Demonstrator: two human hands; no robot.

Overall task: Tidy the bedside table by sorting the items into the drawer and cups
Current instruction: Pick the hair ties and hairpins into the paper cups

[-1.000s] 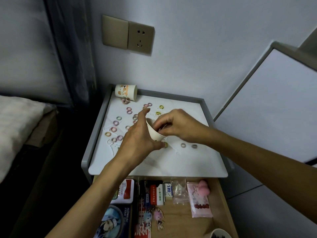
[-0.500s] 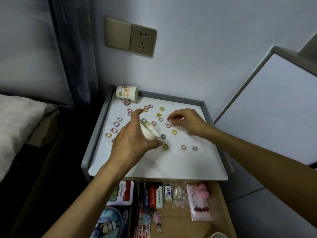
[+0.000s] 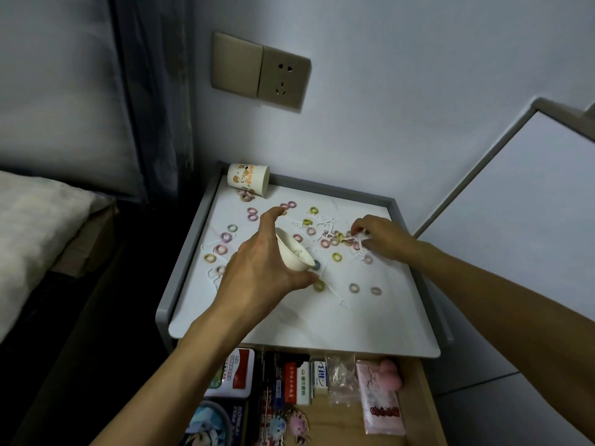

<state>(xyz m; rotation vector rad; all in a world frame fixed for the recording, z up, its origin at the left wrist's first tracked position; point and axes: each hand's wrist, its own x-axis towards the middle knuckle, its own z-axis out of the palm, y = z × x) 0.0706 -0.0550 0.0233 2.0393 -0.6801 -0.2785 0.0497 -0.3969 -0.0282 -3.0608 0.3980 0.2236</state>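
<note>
your left hand [image 3: 257, 272] grips a white cup [image 3: 294, 252], tilted over the counter [image 3: 354, 323]. your right hand [image 3: 383, 235] pinches white strands [image 3: 358, 237] among coloured rings [image 3: 336, 256]. a printed cup [image 3: 248, 179] lies on its side at the back corner, lettering unreadable. the drawer [image 3: 418, 375] is open.

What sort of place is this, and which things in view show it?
Most likely a bedroom: a bed with pale bedding on the left, a small bedside table against the wall below a wall socket, and its open drawer of small items.
</note>
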